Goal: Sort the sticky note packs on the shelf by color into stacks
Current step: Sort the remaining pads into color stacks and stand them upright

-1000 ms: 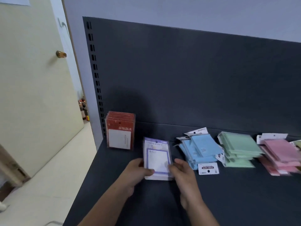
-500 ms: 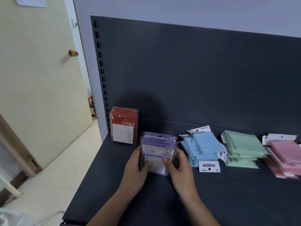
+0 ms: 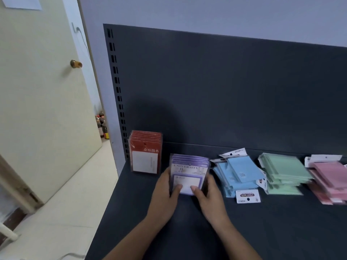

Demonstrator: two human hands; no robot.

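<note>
1. My left hand [image 3: 165, 192] and right hand [image 3: 210, 196] grip the purple packs [image 3: 189, 167] from both sides, fingers [image 3: 166, 174] curled round them.
2. The purple packs stand upright on the shelf [image 3: 281, 222], between the red packs [image 3: 145, 152] and the blue pile [image 3: 238, 171].

The one head-worn camera (a wide-angle lens) looks forward and down from over the person's forearms, facing the back panel [image 3: 225, 91] of the dark shelf [image 3: 272, 231]. It sits near: the left hand [image 3: 164, 196] and right hand [image 3: 211, 200], gripping the purple packs [image 3: 188, 171], fill the lower middle, with a door [image 3: 37, 109] at the left edge.
</note>
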